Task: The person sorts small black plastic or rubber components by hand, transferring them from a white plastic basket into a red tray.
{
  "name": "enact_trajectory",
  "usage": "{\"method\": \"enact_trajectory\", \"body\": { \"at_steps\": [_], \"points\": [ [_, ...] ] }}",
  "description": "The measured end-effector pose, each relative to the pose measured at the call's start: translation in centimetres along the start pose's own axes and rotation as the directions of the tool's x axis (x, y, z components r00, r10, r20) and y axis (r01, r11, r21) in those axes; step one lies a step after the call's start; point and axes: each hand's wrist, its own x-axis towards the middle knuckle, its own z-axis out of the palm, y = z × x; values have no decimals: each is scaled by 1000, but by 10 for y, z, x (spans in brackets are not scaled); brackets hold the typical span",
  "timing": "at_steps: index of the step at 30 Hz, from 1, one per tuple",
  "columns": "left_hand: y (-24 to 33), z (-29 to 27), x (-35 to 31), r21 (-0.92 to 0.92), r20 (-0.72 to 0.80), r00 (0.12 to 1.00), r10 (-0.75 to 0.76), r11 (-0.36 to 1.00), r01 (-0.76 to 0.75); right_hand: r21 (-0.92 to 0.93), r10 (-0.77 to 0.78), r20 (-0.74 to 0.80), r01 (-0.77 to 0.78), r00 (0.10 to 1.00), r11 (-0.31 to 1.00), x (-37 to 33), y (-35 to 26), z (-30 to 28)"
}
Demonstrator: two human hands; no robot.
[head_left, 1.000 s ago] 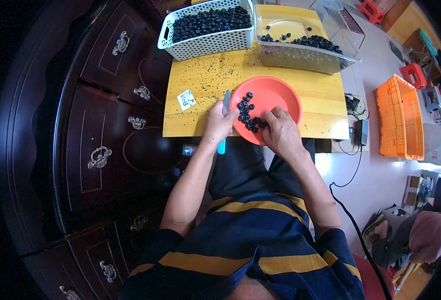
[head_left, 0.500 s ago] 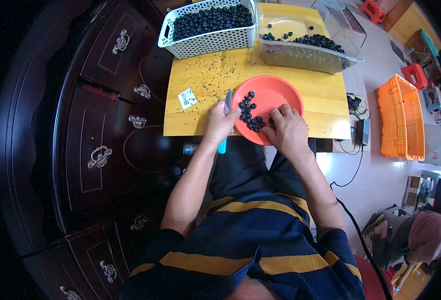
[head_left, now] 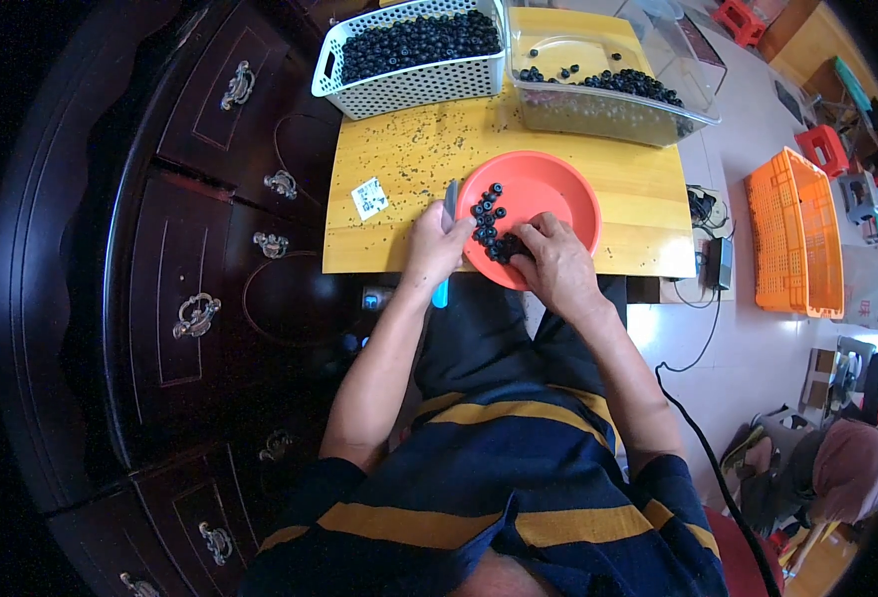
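A shallow red-orange plate [head_left: 558, 189] sits at the table's near edge, with several small black round pieces [head_left: 488, 211] along its left and near side. Many have a ring-like hole or dimple. My left hand [head_left: 437, 244] is closed at the plate's left rim around a knife [head_left: 450, 196]. The blade points away from me and the blue handle shows below my palm. My right hand [head_left: 558, 261] reaches into the plate from the right. Its curled fingers are pressed together on black pieces at the near side, and the fingertips partly hide them.
A white perforated basket [head_left: 414, 88] full of black pieces stands at the back left of the yellow table [head_left: 638, 189]. Beside it is a clear plastic bin [head_left: 598, 117] with more. Dark crumbs and a white printed label [head_left: 369, 198] lie left. An orange crate [head_left: 797, 234] stands on the floor.
My right hand has moved slightly left across the plate, and the black pieces at its fingertips are now bunched closer to the others. My left hand keeps its hold on the knife.
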Motion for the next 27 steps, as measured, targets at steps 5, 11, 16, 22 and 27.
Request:
{"method": "enact_trajectory", "body": {
  "at_steps": [5,11,16,22,27],
  "points": [
    [1,0,-2,-20,-15,1000,-15,1000,15,-25,-1,16,1,1000,1000,1,-3,-3],
    [-1,0,-1,45,-36,999,23,999,-21,1,-105,8,105,994,994,-7,5,-1],
    [-3,2,1,-13,-39,999,-2,1000,2,-15,-168,5,168,986,986,-15,0,-5],
    [-5,2,1,16,-52,999,12,1000,-11,-39,-227,14,228,974,973,-26,-1,-12],
    [-3,2,1,8,-53,999,-4,1000,4,-25,-295,-5,295,955,955,-26,7,-8]
  ]
}}
